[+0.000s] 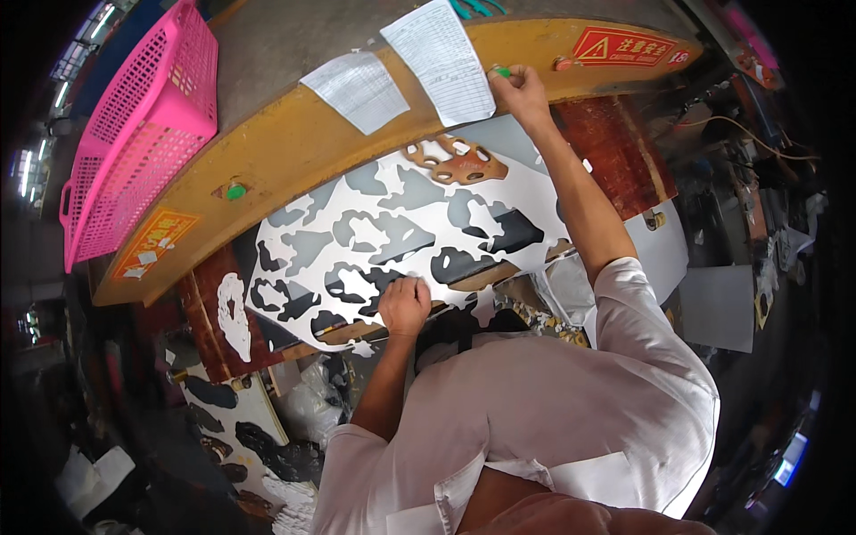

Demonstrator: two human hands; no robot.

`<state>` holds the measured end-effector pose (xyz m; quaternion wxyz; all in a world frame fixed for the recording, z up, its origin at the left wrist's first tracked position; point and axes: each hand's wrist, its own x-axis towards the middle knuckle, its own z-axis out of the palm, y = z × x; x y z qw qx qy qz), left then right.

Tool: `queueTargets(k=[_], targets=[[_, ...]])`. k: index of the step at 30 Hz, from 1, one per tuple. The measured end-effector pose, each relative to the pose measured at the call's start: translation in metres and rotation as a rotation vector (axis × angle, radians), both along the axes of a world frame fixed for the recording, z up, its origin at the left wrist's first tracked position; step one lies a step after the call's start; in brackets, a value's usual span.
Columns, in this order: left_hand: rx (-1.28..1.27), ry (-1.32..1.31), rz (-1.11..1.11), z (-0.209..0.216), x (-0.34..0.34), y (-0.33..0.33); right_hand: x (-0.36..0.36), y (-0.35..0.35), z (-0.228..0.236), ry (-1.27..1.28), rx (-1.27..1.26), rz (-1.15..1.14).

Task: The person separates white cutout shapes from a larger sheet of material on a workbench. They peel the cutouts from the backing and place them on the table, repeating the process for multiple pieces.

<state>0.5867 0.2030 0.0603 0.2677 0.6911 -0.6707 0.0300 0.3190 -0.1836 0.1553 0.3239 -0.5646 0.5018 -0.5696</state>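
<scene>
My right hand (520, 92) reaches to the far side, its curled fingers and thumb at a green push button (502, 71) on the yellow machine beam (276, 134). On the near part of a white sheet (410, 209) rests my left hand (406, 308), fingers bunched together on the material; their tips are partly hidden. Many shaped holes run through the sheet, showing grey and dark surface below. A brown cutting die (468, 168) with several round openings lies on the sheet's far part, close under the beam.
A pink plastic basket (147, 134) stands at the far left. Two printed paper sheets (439, 62) lie over the beam. A second green button (235, 191) and a red button (563, 64) sit on it. A white offcut (234, 316) lies left of the sheet.
</scene>
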Motion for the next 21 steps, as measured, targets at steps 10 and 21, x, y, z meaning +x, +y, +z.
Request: queueTargets(k=[10,21], targets=[[-0.034,0.003,-0.033,0.003,0.003,-0.005,-0.001,-0.008,0.013,0.106,0.026,-0.039],[-0.113,-0.038,-0.046,-0.012,0.012,-0.004,-0.052,0.081,0.003,-0.258,0.02,0.082]])
